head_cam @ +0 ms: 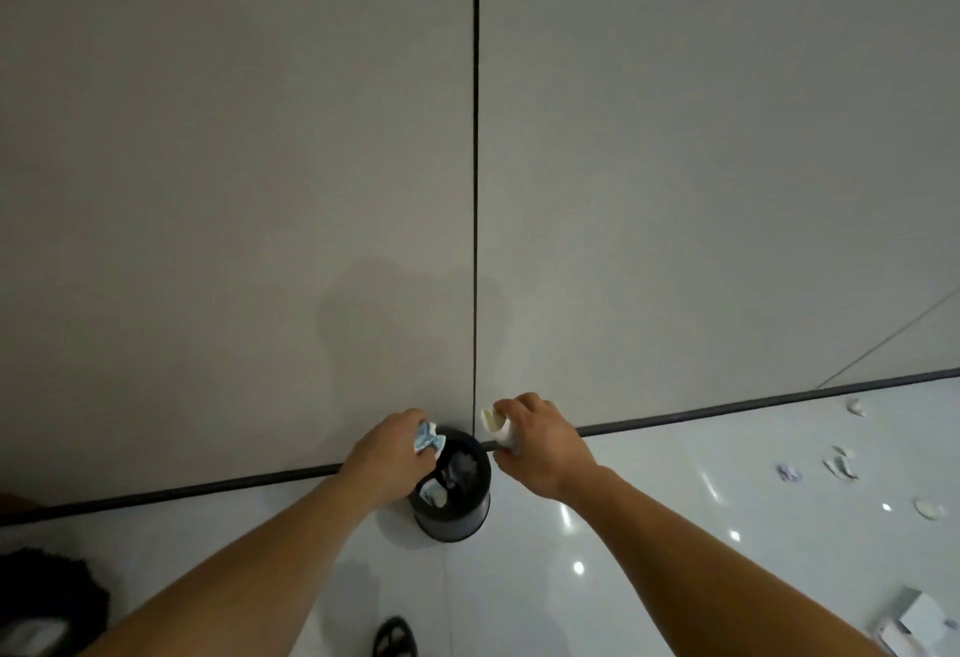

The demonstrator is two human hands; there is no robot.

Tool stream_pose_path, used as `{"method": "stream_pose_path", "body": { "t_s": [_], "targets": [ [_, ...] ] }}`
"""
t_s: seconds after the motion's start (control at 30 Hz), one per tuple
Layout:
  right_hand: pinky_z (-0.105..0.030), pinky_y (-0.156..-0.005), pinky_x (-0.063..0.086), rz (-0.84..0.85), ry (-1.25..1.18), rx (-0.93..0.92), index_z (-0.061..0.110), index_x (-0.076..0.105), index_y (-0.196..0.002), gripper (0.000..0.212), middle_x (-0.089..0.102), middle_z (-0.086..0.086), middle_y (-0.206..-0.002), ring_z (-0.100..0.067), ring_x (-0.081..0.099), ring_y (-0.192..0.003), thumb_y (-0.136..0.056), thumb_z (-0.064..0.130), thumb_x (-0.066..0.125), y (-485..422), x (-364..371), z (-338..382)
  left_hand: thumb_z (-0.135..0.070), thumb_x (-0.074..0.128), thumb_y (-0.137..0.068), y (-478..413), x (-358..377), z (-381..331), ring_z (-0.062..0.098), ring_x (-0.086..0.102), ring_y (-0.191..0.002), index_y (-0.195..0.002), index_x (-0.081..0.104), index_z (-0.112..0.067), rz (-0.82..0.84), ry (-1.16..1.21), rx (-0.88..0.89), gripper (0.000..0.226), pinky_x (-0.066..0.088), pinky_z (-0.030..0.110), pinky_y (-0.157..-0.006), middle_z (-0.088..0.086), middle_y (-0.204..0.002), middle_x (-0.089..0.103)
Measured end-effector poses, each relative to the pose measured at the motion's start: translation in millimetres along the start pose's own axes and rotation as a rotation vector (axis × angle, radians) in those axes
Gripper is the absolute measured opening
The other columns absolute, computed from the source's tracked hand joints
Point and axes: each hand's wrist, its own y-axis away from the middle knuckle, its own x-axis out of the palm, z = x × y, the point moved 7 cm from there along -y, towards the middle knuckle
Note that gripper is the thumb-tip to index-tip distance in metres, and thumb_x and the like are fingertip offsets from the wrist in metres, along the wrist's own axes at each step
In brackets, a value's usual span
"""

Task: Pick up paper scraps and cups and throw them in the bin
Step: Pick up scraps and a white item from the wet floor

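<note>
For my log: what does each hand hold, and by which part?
Left hand pinches a crumpled paper scrap at one end; right hand grips a white cup around its side.

Glossy white floor tiles (pixel 675 526), matt grey wall panels (pixel 234 162), crumpled paper scrap (pixel 428 438)

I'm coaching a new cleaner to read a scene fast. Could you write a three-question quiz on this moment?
1. True or false: the bin is empty.
2. The right hand holds: A) a cup B) a bottle C) nothing.
3. Fill in: the left hand grips a crumpled paper ___ by the bin's rim.
Key: 1 false, scraps lie inside; 2 A; 3 scrap.
</note>
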Motion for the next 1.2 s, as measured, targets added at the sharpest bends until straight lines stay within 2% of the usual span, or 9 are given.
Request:
{"method": "stream_pose_path", "body": {
  "t_s": [0.23,0.37,0.5,0.63,0.83,1.03,1.2],
  "targets": [
    [-0.031,-0.096,0.045,0.069,-0.040,0.130,0.027,0.044,-0.137,0.055,0.046,0.001,-0.135,-0.021,0.045,-0.120,-0.087,0.038,0.065,-98.5,85.7,-32.7,-0.037,0.057,-0.092,-115.1,44.1,71.1,0.020,0.049,-0.123,-0.140,0.041,-0.019,0.175,-0.029,-0.022,0.053,0.040,0.028,-0.099,0.002,-0.138,0.048],
    [-0.031,-0.093,0.046,0.125,-0.076,0.203,0.029,0.042,-0.137,0.057,0.046,0.002,-0.134,-0.019,0.046,-0.116,-0.086,0.041,0.064,-143.3,163.3,-75.8,-0.036,0.057,-0.092,-183.6,92.1,110.6,0.018,0.049,-0.122,-0.138,0.042,-0.021,0.207,-0.054,-0.057,0.051,0.041,0.026,-0.097,0.002,-0.138,0.048],
    [-0.033,-0.091,0.048,0.154,-0.104,0.268,0.027,0.041,-0.136,0.055,0.046,0.000,-0.133,-0.020,0.046,-0.115,-0.087,0.042,0.061,-181.6,259.7,-129.1,-0.032,0.059,-0.091,-239.7,166.8,147.7,0.018,0.047,-0.122,-0.139,0.043,-0.018,0.224,-0.109,-0.014,0.051,0.036,0.021,-0.095,0.004,-0.136,0.048],
    [-0.035,-0.093,0.047,0.197,-0.089,0.260,0.026,0.040,-0.137,0.054,0.046,-0.002,-0.132,-0.023,0.047,-0.115,-0.088,0.041,0.060,-218.1,360.3,-174.4,-0.030,0.060,-0.090,-295.0,245.9,195.9,0.019,0.049,-0.115,-0.134,0.048,-0.018,0.192,-0.163,0.013,0.048,0.043,0.026,-0.090,0.004,-0.125,0.053],
    [-0.040,-0.099,0.044,0.248,-0.099,0.280,0.023,0.035,-0.141,0.064,0.041,-0.004,-0.135,-0.025,0.042,-0.119,-0.086,0.042,0.061,-242.0,471.7,-210.7,-0.030,0.064,-0.083,-342.9,340.0,264.7,0.025,0.042,-0.122,-0.135,0.045,-0.017,0.216,-0.345,0.070,0.057,0.042,0.033,-0.095,0.007,-0.128,0.050],
    [-0.039,-0.104,0.040,0.269,-0.125,0.272,0.024,0.033,-0.142,0.066,0.039,-0.003,-0.137,-0.024,0.039,-0.123,-0.085,0.045,0.060,-226.1,493.0,-218.3,-0.038,0.062,-0.080,-331.9,364.3,294.6,0.030,0.018,-0.142,-0.143,0.035,-0.018,0.293,-0.448,-0.008,0.071,0.031,0.041,-0.110,0.008,-0.150,0.029],
    [-0.040,-0.107,0.038,0.265,-0.159,0.279,0.026,0.028,-0.146,0.074,0.031,-0.001,-0.146,-0.024,0.032,-0.131,-0.084,0.050,0.059,-206.7,454.2,-215.3,-0.041,0.058,-0.083,-326.4,331.8,263.4,0.027,0.013,-0.144,-0.146,0.030,-0.020,0.292,-0.406,-0.006,0.072,0.027,0.040,-0.112,0.005,-0.155,0.022]
  ]
}}
